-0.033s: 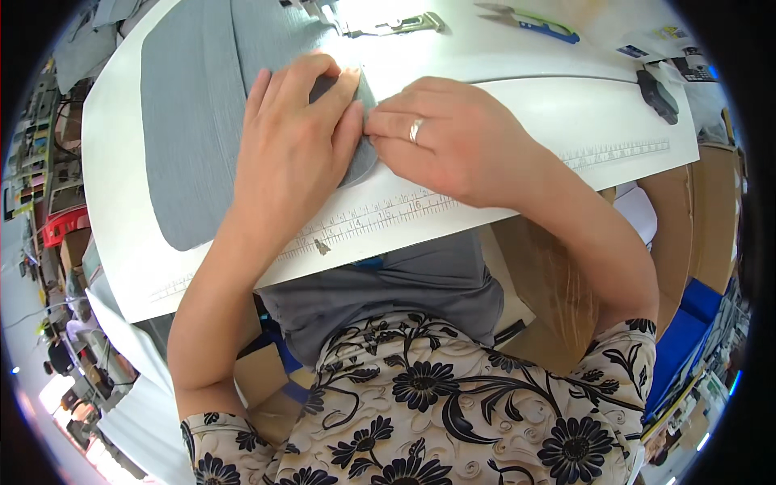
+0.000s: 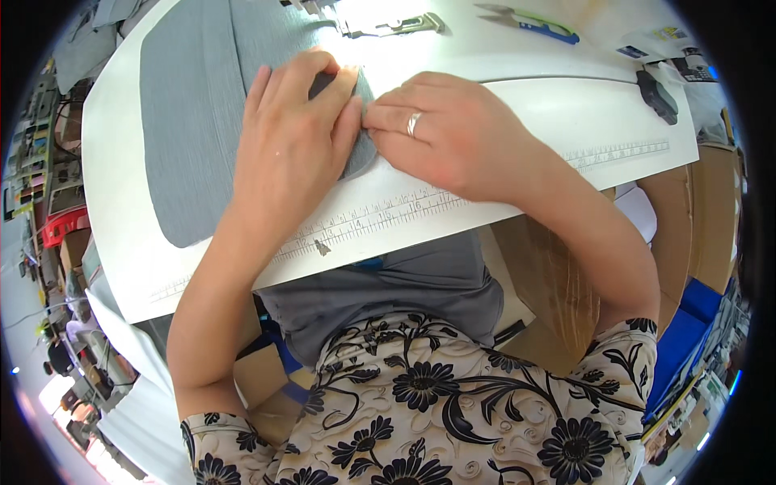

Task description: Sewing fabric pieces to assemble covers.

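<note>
A grey fabric piece with rounded corners and a lengthwise seam lies flat on the white table. My left hand rests on its right part, fingers bent and pressed together, with the thumb and forefinger gripping the cloth near its right edge. Close beside it, my right hand, with a ring on one finger, pinches the fabric's right edge between thumb and fingertips. The fingertips hide the exact spot held. Just beyond the hands is the metal presser part of a sewing machine, over the fabric's far end.
A printed ruler scale runs along the front of the white table. Thread snips lie at the far right, and a dark clip-like object sits by the right edge. Grey cloth covers my lap; a cardboard box stands at right.
Both hands and the grey fabric have shifted slightly away from me, toward the machine. The grips look the same.
</note>
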A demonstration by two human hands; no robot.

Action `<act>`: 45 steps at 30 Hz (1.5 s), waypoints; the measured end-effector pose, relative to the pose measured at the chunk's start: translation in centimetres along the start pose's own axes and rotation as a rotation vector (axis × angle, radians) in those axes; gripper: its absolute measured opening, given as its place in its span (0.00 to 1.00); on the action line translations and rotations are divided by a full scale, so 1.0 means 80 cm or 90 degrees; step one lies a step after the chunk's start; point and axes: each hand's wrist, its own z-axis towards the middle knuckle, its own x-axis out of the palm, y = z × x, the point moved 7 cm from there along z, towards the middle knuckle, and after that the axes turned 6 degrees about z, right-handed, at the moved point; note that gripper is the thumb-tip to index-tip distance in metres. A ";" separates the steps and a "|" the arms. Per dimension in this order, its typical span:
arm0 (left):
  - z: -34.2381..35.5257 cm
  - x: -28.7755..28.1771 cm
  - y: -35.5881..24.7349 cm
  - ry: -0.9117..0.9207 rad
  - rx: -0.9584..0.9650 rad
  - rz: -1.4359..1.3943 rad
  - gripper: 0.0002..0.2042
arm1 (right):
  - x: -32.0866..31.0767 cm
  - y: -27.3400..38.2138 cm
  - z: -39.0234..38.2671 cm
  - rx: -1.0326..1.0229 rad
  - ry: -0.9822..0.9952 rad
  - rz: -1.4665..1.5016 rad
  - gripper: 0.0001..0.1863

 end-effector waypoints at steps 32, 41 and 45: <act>-0.018 -0.013 0.025 0.032 0.196 -0.054 0.14 | 0.004 -0.037 0.003 0.093 0.079 0.078 0.08; -0.017 -0.014 0.018 0.048 0.247 -0.047 0.15 | 0.002 -0.035 0.003 0.106 0.021 0.012 0.07; -0.012 -0.012 0.026 0.034 0.249 -0.061 0.14 | -0.001 -0.036 0.012 0.120 0.065 -0.010 0.12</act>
